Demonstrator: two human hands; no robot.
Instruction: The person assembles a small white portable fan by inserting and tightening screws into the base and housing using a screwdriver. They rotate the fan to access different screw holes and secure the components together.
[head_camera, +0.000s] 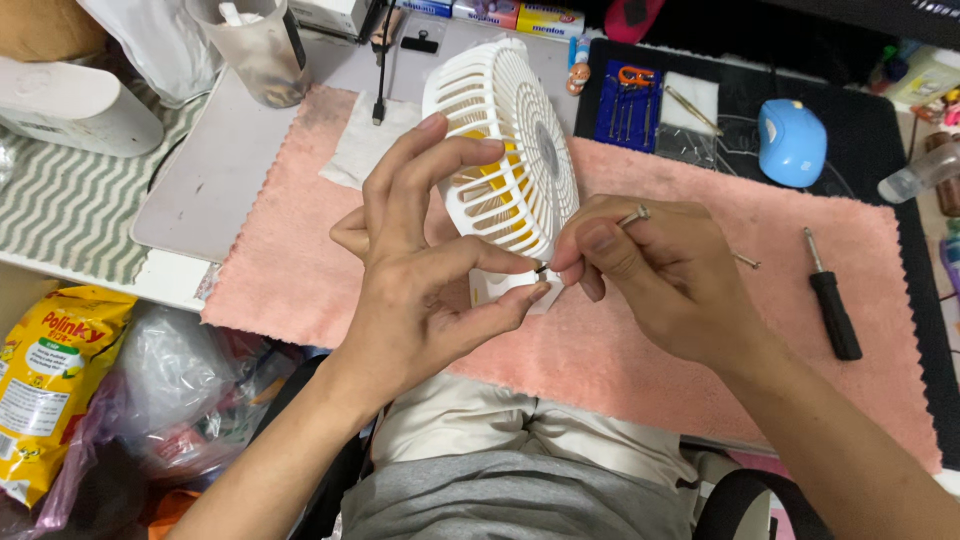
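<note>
A small white desk fan (510, 140) with a slatted round grille and yellow blades inside stands tilted above the pink towel (700, 330). My left hand (420, 270) grips it from the left, fingers wrapped on the grille's edge and thumb near its white base (500, 288). My right hand (650, 275) pinches a small screw (541, 268) at the fan's lower rim, and a second screw (633, 215) rests between its fingers.
A black-handled screwdriver (830, 300) and a loose screw (746, 261) lie on the towel at right. Behind are a blue mouse (792, 140) on a black mat, a blue tool set (625, 100), a plastic cup (255, 45) and a white tissue (370, 140). Bags sit lower left.
</note>
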